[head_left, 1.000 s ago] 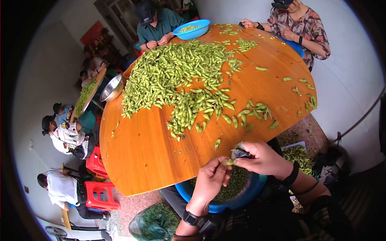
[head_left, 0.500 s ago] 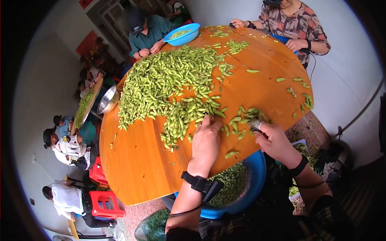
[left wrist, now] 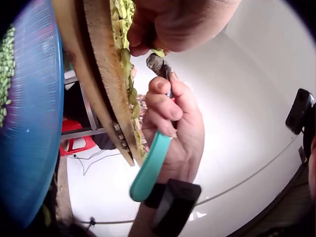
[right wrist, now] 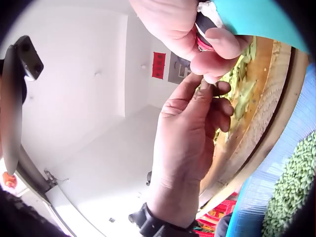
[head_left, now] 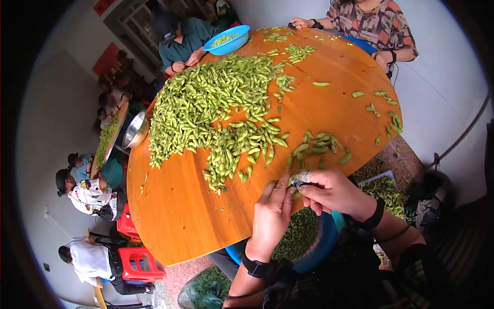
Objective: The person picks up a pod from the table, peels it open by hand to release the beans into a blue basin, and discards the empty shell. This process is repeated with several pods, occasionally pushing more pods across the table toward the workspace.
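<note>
My left hand pinches a green pod between thumb and fingertips at the table's near edge. Close beside it, my right hand has its fingers curled round a tool with a turquoise handle; its wrapped end is near the pod. The two hands nearly meet over a blue basin of shelled green beans. A large heap of pods lies on the round wooden table, with a smaller group of pods just beyond my hands.
Across the table are a person in a dark green shirt and a person in a patterned top. A blue bowl and a metal bowl stand at the rim. Red stools and a bag of greens are at the lower left.
Since half a second ago, my left hand has come back from the heap to the table's near edge and holds a pod. My right hand has moved left and nearer, beside it.
</note>
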### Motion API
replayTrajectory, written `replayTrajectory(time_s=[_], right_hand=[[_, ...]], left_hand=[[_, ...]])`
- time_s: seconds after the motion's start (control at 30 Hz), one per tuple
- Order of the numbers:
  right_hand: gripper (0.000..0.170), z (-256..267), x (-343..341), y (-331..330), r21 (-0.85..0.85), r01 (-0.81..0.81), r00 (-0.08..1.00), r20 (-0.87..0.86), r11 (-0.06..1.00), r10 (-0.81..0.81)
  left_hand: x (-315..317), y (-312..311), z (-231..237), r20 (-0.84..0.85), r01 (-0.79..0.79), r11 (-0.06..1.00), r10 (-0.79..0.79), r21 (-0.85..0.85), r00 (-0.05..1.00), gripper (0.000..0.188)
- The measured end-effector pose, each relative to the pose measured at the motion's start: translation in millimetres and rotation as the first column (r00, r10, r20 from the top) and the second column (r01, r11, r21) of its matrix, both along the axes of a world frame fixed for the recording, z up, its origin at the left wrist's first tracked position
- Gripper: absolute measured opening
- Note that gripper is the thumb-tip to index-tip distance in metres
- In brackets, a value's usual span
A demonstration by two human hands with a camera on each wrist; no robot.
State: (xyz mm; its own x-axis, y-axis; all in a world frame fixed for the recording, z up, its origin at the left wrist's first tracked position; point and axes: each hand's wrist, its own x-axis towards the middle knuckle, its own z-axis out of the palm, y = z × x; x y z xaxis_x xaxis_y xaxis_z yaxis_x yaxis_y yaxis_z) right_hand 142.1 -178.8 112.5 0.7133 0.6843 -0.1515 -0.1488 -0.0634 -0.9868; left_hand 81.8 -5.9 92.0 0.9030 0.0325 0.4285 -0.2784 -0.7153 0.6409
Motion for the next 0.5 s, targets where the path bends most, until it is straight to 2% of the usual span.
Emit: replayTrajectory(time_s=[0.13,0.2,0.23,0.3,0.43,0.5], right_hand=[[0.010,-0.4,-6.8,7.0,0.015,-0.001,1.000,-0.019,1.000,0.001],[0.009,-0.4,-8.7,10.6,0.120,0.033,0.989,-0.146,0.992,-0.015],[0.009,-2.6,-9.9,14.0,0.119,0.031,0.989,-0.144,0.992,-0.014],[0.008,-9.1,-12.6,21.3,0.164,0.070,0.989,-0.141,0.984,-0.047],[0.009,-3.4,-19.0,29.5,0.170,0.111,0.982,-0.170,0.979,-0.082],[0.011,5.0,-19.6,29.5,0.101,0.113,0.971,-0.222,0.988,-0.088]], left_hand=[[-7.0,4.4,-6.8,-0.047,-0.033,0.998,0.031,-0.044,0.998,0.036],[-9.3,4.4,-13.1,-0.106,-0.024,0.963,-0.004,-0.267,0.994,0.034],[-9.5,5.1,-18.2,-0.105,-0.025,0.963,-0.003,-0.269,0.994,0.034],[-8.8,5.2,-27.3,-0.084,-0.027,0.919,-0.006,-0.393,0.996,0.029],[-9.6,2.8,-26.8,-0.080,-0.050,0.875,0.013,-0.482,0.997,0.026],[-9.4,4.4,-27.6,-0.087,-0.059,0.869,0.018,-0.491,0.996,0.023]])
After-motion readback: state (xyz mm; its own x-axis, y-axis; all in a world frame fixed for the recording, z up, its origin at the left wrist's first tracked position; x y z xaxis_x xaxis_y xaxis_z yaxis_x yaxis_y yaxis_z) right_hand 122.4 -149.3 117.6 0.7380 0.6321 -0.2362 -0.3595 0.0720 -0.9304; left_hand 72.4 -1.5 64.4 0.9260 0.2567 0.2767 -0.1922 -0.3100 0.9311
